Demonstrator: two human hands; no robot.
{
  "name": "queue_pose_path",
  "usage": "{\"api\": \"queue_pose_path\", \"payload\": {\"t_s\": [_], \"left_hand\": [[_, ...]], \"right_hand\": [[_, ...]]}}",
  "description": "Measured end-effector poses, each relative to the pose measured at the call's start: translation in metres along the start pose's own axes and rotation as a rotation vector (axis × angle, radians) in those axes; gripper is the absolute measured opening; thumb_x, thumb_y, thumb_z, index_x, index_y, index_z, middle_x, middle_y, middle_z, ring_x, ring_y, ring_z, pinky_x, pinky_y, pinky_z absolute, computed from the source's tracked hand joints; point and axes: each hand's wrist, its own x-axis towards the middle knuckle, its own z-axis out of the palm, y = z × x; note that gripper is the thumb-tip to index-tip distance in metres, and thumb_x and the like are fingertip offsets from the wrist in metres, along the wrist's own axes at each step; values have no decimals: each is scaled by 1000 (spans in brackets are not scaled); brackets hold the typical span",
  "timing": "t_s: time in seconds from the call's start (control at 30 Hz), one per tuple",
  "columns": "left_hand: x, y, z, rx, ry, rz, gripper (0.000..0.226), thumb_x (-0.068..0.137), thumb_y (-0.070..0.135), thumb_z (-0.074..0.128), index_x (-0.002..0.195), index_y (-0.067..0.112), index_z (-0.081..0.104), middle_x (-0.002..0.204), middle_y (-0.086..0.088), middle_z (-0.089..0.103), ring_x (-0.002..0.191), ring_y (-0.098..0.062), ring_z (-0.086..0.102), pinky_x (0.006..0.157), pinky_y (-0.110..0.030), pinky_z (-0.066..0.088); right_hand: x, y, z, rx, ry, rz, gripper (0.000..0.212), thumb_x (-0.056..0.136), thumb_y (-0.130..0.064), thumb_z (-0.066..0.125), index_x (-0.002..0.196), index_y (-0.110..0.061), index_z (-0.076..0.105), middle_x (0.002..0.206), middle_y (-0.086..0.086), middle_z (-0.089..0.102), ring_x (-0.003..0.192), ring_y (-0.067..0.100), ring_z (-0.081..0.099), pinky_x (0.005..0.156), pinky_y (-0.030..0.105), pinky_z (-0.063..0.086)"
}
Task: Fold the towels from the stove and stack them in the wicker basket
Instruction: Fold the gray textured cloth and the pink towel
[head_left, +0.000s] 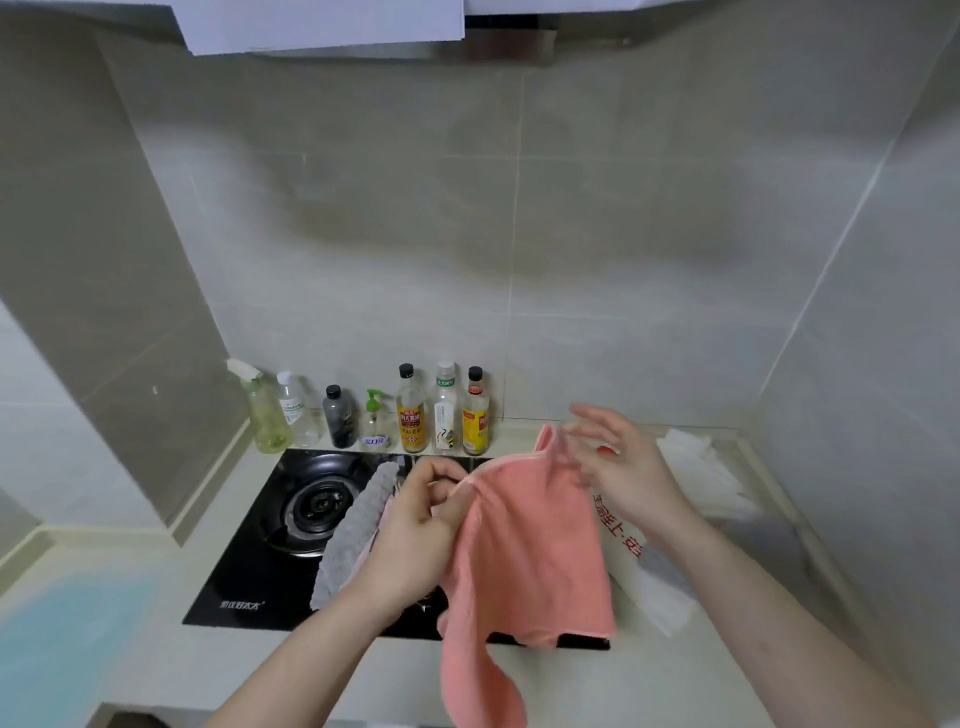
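A salmon-pink towel (530, 556) hangs in the air over the black stove (249, 561). My left hand (415, 535) pinches its top edge near the left corner. My right hand (618, 462) is at the top right corner, motion-blurred, with thumb and forefinger around the raised corner and the other fingers spread. A grey towel (353, 530) lies across the stove beside the left burner, with a pale pink towel edge (382, 525) just under it. No wicker basket is in view.
Several bottles (413, 410) stand in a row along the back wall behind the stove. A white plastic bag with red print (649, 571) lies on the counter to the right. A light blue patch (67, 639) covers the left counter.
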Motion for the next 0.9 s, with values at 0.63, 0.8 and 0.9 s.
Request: {"api": "queue_pose_path", "payload": {"t_s": [0.63, 0.8, 0.9], "left_hand": [[-13, 0, -25, -559, -201, -382, 53, 86, -9, 69, 133, 16, 64, 112, -17, 72, 99, -31, 68, 96, -47, 53], [-31, 0, -55, -632, -271, -357, 75, 70, -8, 76, 139, 16, 59, 108, -17, 69, 92, -27, 68, 80, -34, 59], [-42, -6, -76, -605, -322, -323, 82, 66, -17, 68, 140, 15, 55, 97, -18, 67, 86, -23, 69, 78, -30, 56]], "right_hand": [[-159, 109, 75, -424, -297, 201, 78, 67, -61, 84, 131, -60, 40, 123, -33, 59, 115, -16, 54, 95, 11, 42], [-156, 111, 120, -314, -211, 151, 72, 69, -48, 86, 130, -52, 48, 120, -14, 65, 101, -1, 67, 82, 33, 62], [-158, 101, 139, -374, -186, 150, 30, 81, -36, 76, 109, -37, 66, 90, 0, 73, 75, 18, 75, 65, 42, 64]]}}
